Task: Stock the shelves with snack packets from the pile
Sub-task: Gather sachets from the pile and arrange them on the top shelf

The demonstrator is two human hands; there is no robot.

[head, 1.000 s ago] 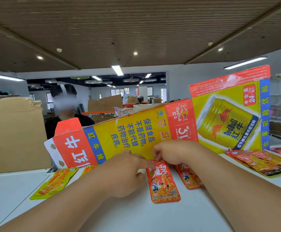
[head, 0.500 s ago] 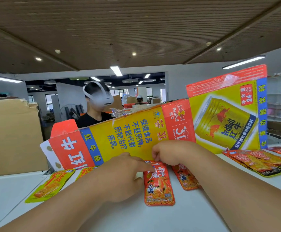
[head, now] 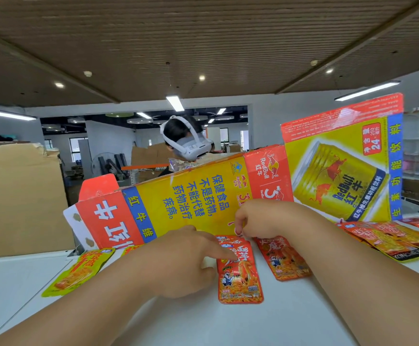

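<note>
Red Bull carton (head: 183,203) stood opened out on the white desk (head: 303,320). Red packet (head: 239,275) lay flat in front of the carton's middle. Left hand (head: 178,260) had its forefinger straight, pressing the packet's top, the other fingers loosely curled and gripping nothing. Right hand (head: 256,218), at the carton's foot, was curled, its fingertips together on a packet edge (head: 237,230); couldn't tell which packet it belonged to. Second red packet (head: 286,260) lay under that wrist. Yellow packet (head: 78,273) lay off the carton's left end, orange packets (head: 388,238) in a pile off its right end. A person in a headset (head: 186,141) stood behind the carton.
</note>
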